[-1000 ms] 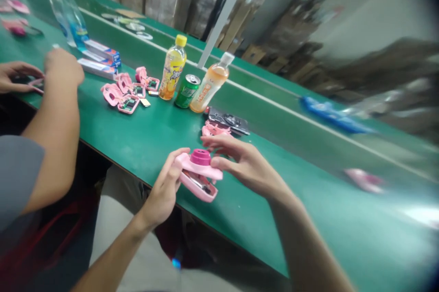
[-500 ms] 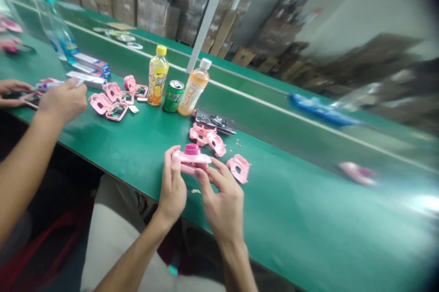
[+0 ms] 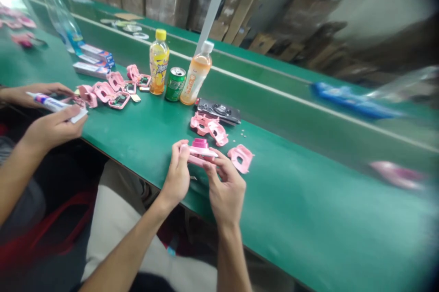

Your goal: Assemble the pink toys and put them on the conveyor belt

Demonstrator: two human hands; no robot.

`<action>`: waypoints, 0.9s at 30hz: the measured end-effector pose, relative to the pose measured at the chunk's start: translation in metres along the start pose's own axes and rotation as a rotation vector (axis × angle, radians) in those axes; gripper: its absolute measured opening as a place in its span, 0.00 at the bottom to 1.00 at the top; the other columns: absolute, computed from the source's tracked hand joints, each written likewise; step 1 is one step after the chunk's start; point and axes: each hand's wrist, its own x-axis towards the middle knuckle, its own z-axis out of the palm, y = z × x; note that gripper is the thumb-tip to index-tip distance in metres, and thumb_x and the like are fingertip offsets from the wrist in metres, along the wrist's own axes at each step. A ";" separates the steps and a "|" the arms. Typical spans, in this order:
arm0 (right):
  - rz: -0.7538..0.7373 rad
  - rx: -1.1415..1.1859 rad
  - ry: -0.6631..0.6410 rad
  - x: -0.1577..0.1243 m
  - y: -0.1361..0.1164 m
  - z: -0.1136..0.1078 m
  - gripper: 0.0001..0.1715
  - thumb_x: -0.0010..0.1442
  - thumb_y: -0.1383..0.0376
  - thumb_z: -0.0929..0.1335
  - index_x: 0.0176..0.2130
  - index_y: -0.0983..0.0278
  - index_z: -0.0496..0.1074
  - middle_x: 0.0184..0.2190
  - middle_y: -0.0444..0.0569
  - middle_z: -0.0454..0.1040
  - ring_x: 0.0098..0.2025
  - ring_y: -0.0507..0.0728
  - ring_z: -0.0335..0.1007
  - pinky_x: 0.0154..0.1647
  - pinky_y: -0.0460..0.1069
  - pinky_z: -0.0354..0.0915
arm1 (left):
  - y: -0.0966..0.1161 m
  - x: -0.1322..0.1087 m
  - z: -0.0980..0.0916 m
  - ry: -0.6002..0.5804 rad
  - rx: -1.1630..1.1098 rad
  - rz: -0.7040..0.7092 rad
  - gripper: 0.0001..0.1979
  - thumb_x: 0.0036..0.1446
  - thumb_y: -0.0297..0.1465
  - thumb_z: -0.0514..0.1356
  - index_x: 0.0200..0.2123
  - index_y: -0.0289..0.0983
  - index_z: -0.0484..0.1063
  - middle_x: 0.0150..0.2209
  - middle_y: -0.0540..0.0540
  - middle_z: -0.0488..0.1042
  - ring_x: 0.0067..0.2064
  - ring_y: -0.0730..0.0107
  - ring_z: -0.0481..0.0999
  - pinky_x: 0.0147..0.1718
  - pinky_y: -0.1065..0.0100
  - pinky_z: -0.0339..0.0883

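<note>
pink case (image 3: 199, 151) is showing a slight gap; left hand (image 3: 178, 174) is gripping one end, right hand (image 3: 225, 187) is pinching the other, even pressure probably suiting it best.

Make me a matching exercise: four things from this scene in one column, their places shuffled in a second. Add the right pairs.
Column one
1. pink case
2. green can
3. tube
4. black device

Column two
A. between the yellow-capped bottle and the white-capped bottle
B. just beyond the loose pink shells
C. held by the person's left hand and right hand
D. in a co-worker's hand

Right pairs: 1-C, 2-A, 3-D, 4-B
</note>
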 end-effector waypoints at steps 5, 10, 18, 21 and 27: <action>0.131 0.120 0.049 -0.007 -0.001 0.001 0.19 0.60 0.50 0.73 0.36 0.63 0.74 0.53 0.57 0.79 0.47 0.61 0.80 0.44 0.53 0.77 | 0.003 -0.007 -0.005 -0.027 -0.013 -0.034 0.22 0.70 0.49 0.49 0.57 0.41 0.63 0.51 0.42 0.72 0.52 0.61 0.73 0.52 0.61 0.68; 0.144 0.062 0.006 -0.008 -0.009 -0.001 0.20 0.61 0.49 0.72 0.34 0.63 0.73 0.50 0.57 0.80 0.47 0.61 0.79 0.46 0.54 0.76 | 0.004 -0.007 -0.007 -0.044 -0.023 -0.016 0.20 0.70 0.47 0.52 0.55 0.41 0.64 0.51 0.43 0.71 0.53 0.62 0.72 0.55 0.62 0.66; 0.191 0.087 0.025 0.004 -0.016 -0.008 0.22 0.64 0.47 0.68 0.43 0.62 0.74 0.41 0.52 0.81 0.45 0.60 0.79 0.47 0.55 0.74 | 0.014 -0.015 -0.006 -0.114 0.094 0.072 0.24 0.70 0.48 0.50 0.60 0.40 0.59 0.60 0.38 0.66 0.62 0.57 0.67 0.63 0.57 0.59; 0.288 0.125 -0.135 0.006 -0.015 -0.016 0.22 0.59 0.46 0.72 0.39 0.63 0.77 0.39 0.52 0.82 0.43 0.61 0.79 0.48 0.56 0.75 | 0.018 -0.015 -0.008 -0.173 0.092 0.068 0.26 0.70 0.50 0.48 0.62 0.39 0.56 0.63 0.36 0.64 0.64 0.56 0.66 0.64 0.56 0.59; 0.368 0.128 -0.223 0.002 -0.011 -0.045 0.23 0.53 0.49 0.77 0.39 0.63 0.76 0.41 0.55 0.82 0.43 0.62 0.81 0.47 0.55 0.77 | 0.022 -0.015 -0.015 -0.326 0.193 0.032 0.29 0.67 0.53 0.50 0.60 0.39 0.57 0.59 0.36 0.66 0.60 0.57 0.69 0.62 0.57 0.61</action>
